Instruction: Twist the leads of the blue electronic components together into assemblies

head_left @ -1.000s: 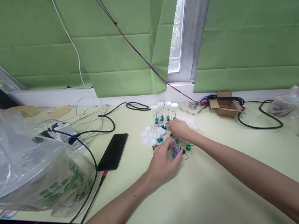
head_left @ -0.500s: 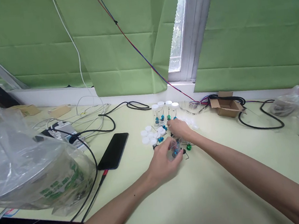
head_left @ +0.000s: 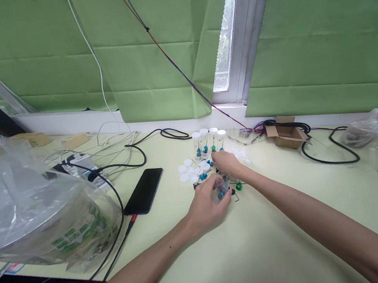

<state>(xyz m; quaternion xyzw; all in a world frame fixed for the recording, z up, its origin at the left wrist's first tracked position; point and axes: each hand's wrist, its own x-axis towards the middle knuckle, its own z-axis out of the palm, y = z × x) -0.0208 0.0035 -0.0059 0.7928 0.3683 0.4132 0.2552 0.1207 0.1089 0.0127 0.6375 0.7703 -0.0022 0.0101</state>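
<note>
My left hand [head_left: 207, 205] is closed around a clear vial [head_left: 221, 191], tilted, with a small blue part inside. Just beyond it, my right hand [head_left: 227, 162] is bent down with its fingers together; what they hold, if anything, is hidden. Several upright clear vials with white caps [head_left: 205, 142] stand behind my hands, holding small blue and green parts on thin stems. Loose white caps [head_left: 188, 171] lie to the left of my fingers. Near them rests a blue part [head_left: 203, 176], and a green part [head_left: 238, 186] lies under my right wrist.
A black phone [head_left: 143, 191] lies left of my hands. Farther left is a large tub in a plastic bag [head_left: 47, 210], with cables [head_left: 113, 166] around it. An open cardboard box [head_left: 288, 135] sits at the back right, near a looped black cable [head_left: 333, 160].
Almost nothing differs. Both hands stay in the same place, and the view has shifted very slightly.
</note>
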